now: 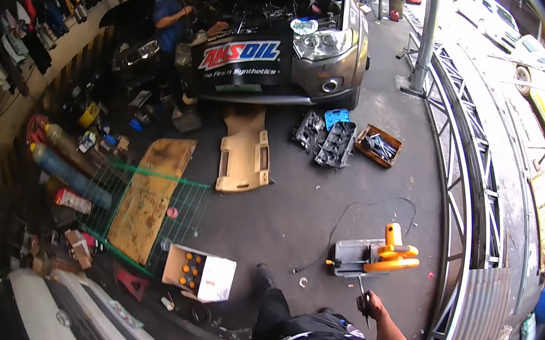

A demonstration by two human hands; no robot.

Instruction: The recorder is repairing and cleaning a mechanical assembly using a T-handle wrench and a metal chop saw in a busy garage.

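The machine with the orange guard (398, 255) looks like smooth plastic up top, with a dull grey metal base (347, 254). Floor (294, 219) is dark and mostly matt. The wooden board (148, 199) looks rough and stained (properly grubby, btw). Box (216, 279) is cardboard, car bumper (310, 75) is glossy, headlight (326, 44) is clear and shiny, and the corrugated sheet (486, 298) looks like dull ribbed metal.

Auto repair wkshp: car (323, 75) w/ engine bay exposed, 12 o'clock; gas cyl. (70, 176) at 9; loose blk parts (337, 145) at 2; cut-off saw (392, 252) at 4.
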